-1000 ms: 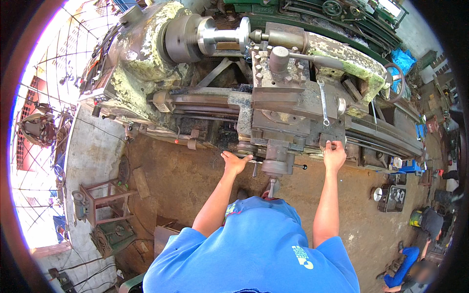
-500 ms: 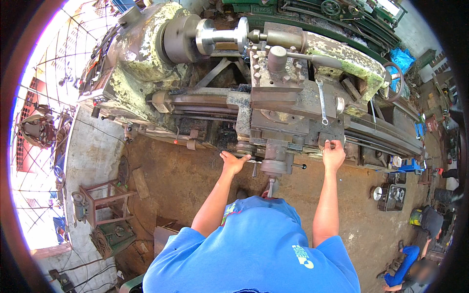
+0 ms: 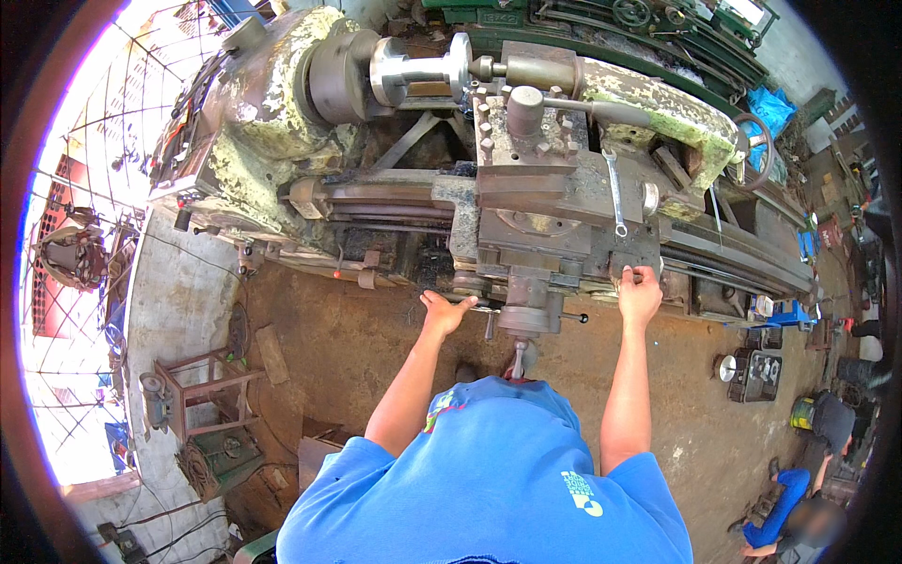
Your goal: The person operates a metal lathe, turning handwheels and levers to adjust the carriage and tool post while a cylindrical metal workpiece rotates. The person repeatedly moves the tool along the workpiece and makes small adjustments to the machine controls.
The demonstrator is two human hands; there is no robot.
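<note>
I stand at a large old lathe (image 3: 282, 141) with peeling pale green paint. My left hand (image 3: 445, 310) grips a handwheel on the front of the carriage (image 3: 554, 226). My right hand (image 3: 639, 291) holds a lever or handle at the carriage's right front edge. A shiny metal workpiece (image 3: 423, 68) sits in the chuck (image 3: 329, 75) above. A spanner (image 3: 615, 193) lies on top of the carriage. The tool post (image 3: 521, 113) stands near the workpiece.
A small metal stand (image 3: 202, 395) and scrap sit on the dirt floor at left. A person in blue (image 3: 785, 508) crouches at the lower right near boxes (image 3: 752, 371). A second green machine (image 3: 611, 28) runs behind the lathe. A wire fence (image 3: 75, 235) closes the left side.
Both hands stay on the carriage controls; the left hand has shifted slightly on the handwheel. The view has moved a little.
</note>
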